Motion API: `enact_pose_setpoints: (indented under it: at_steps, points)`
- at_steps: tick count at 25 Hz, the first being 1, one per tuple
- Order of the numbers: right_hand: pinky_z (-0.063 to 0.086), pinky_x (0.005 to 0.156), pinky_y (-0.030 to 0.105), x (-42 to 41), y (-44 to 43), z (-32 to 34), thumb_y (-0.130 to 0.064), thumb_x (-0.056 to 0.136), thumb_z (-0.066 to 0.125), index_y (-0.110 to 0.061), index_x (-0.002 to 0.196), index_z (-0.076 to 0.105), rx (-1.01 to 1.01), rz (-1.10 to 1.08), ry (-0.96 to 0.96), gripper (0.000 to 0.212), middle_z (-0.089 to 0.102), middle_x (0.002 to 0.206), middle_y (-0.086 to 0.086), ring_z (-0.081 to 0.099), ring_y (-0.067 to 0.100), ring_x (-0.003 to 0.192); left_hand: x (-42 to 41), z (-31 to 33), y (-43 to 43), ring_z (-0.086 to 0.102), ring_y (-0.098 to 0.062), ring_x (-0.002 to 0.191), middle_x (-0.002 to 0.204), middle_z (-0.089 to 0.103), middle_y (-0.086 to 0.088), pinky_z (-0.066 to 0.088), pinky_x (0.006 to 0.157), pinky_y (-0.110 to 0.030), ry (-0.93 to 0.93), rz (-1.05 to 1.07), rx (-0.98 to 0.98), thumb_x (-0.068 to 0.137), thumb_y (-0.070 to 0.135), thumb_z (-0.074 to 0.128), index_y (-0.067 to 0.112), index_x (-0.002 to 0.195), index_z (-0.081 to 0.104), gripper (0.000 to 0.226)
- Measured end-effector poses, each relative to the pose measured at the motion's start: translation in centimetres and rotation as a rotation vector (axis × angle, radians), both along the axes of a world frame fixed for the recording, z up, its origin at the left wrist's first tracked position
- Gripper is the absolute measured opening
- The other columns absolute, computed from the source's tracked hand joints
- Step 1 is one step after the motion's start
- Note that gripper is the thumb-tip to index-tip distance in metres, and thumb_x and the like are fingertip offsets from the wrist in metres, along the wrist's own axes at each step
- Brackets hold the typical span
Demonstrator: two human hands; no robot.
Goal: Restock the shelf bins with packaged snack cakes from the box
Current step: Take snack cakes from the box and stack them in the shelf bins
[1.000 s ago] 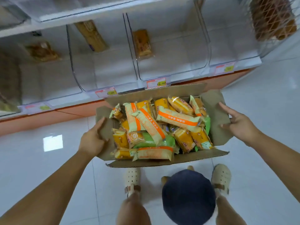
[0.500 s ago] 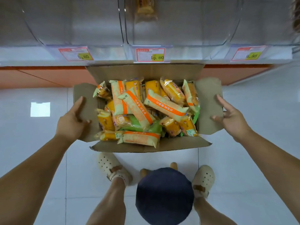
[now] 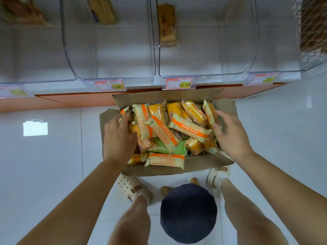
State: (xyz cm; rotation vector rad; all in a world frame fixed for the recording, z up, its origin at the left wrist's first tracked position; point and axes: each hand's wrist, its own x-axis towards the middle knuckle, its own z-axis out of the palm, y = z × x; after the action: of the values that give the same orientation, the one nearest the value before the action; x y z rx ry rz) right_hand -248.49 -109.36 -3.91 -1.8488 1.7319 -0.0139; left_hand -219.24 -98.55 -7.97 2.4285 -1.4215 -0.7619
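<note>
I see the open brown cardboard box [image 3: 177, 169] on the white tiled floor [image 3: 53, 156], its far flap by the orange shelf base [image 3: 79, 101], heaped with orange, yellow and green wrapped snack cakes [image 3: 189, 129]. My left hand [image 3: 118, 138] rests on packets at the box's left edge; I cannot tell whether it grips any. My right hand [image 3: 230, 137], blurred, hangs fingers spread over the right edge. The clear plastic shelf bins [image 3: 203, 50] stand above.
</note>
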Motion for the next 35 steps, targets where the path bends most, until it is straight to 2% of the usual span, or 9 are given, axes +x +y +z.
enact_pose_setpoints:
  at_steps: [2,8,13,18,23,28,30,33,35]
  points:
    - [0.037,0.103,0.034,1.9,0.5,-1.0,-0.024,0.095,0.058,-0.023,0.141,0.045,0.082,0.17,-0.058,0.048,0.046,0.143,0.001,0.047,0.025,0.126,-2.7,-0.3,-0.6,0.031,-0.026,0.136,0.148,0.041,-0.002,0.034,0.112,-0.043,0.08,-0.173,0.023,0.084,0.025,0.07,0.028,0.147,0.039,0.07]
    - [0.027,0.116,0.041,3.1,0.0,-7.2,-0.047,0.083,0.069,-0.035,0.153,0.007,0.197,0.727,0.139,0.094,0.017,0.158,0.0,0.021,0.023,0.144,-4.7,-6.2,-2.2,0.006,-0.028,0.151,0.161,0.019,0.0,0.008,0.121,-0.054,-0.182,-0.757,-0.014,0.069,0.045,0.08,0.04,0.148,0.033,0.092]
    - [0.047,0.089,0.031,1.7,-1.3,-10.3,-0.039,0.082,0.071,-0.044,0.151,0.012,-0.012,0.685,0.046,0.09,0.036,0.13,-0.003,0.046,0.016,0.118,-3.6,-9.4,-3.3,0.038,-0.032,0.139,0.14,0.052,-0.004,0.034,0.111,-0.056,-0.171,-0.786,-0.199,0.062,0.03,0.083,0.028,0.131,0.056,0.074]
    - [0.042,0.086,0.027,1.6,-2.8,-11.8,-0.039,0.077,0.071,-0.053,0.142,0.025,0.024,0.555,-0.096,0.081,0.04,0.123,-0.019,0.043,0.004,0.109,-2.7,-10.7,-5.0,0.052,-0.019,0.123,0.125,0.062,0.004,0.041,0.103,-0.039,-0.06,-0.709,-0.382,0.077,0.058,0.063,0.026,0.124,0.06,0.057]
    - [0.047,0.08,0.016,1.4,-4.3,-11.3,-0.029,0.064,0.084,-0.054,0.117,0.055,0.275,0.236,-0.539,0.066,0.066,0.107,-0.011,0.064,0.001,0.09,-2.5,-8.2,-4.6,0.054,0.003,0.112,0.124,0.061,0.021,0.038,0.095,-0.01,0.216,-0.516,-0.318,0.074,0.063,0.064,0.042,0.128,0.051,0.059]
    - [0.058,0.068,0.031,0.5,-2.9,-7.6,-0.018,0.076,0.066,-0.024,0.122,0.063,0.652,-0.036,-1.121,0.047,0.071,0.111,0.014,0.07,0.023,0.082,-5.4,-4.1,-3.1,0.06,0.009,0.09,0.096,0.068,0.026,0.043,0.08,-0.011,0.617,-0.06,-0.474,0.098,0.042,0.051,0.032,0.105,0.064,0.018]
    - [0.059,0.066,0.031,0.1,-2.3,-6.2,-0.018,0.082,0.057,-0.016,0.124,0.063,0.744,-0.067,-1.267,0.042,0.068,0.115,0.022,0.07,0.024,0.081,-7.4,-3.2,-2.2,0.066,-0.006,0.099,0.104,0.073,0.013,0.049,0.089,-0.021,0.806,0.096,-0.443,0.101,0.039,0.043,0.027,0.11,0.067,0.028]
    - [0.058,0.071,0.038,-0.5,-0.7,-4.8,-0.021,0.085,0.054,-0.009,0.128,0.061,0.779,-0.056,-1.328,0.045,0.067,0.107,0.023,0.069,0.028,0.082,-9.8,-1.9,-1.0,0.068,-0.031,0.085,0.103,0.071,-0.02,0.051,0.09,-0.049,1.153,0.261,-0.32,0.093,0.051,0.045,0.005,0.114,0.068,0.055]
    - [0.058,0.075,0.042,-0.8,0.3,-4.1,-0.021,0.086,0.053,-0.002,0.129,0.058,0.81,-0.091,-1.368,0.047,0.064,0.097,0.026,0.068,0.031,0.081,-10.5,-0.5,-0.3,0.068,-0.032,0.08,0.099,0.069,-0.026,0.052,0.088,-0.049,1.218,0.283,-0.3,0.086,0.058,0.047,-0.001,0.106,0.073,0.067]
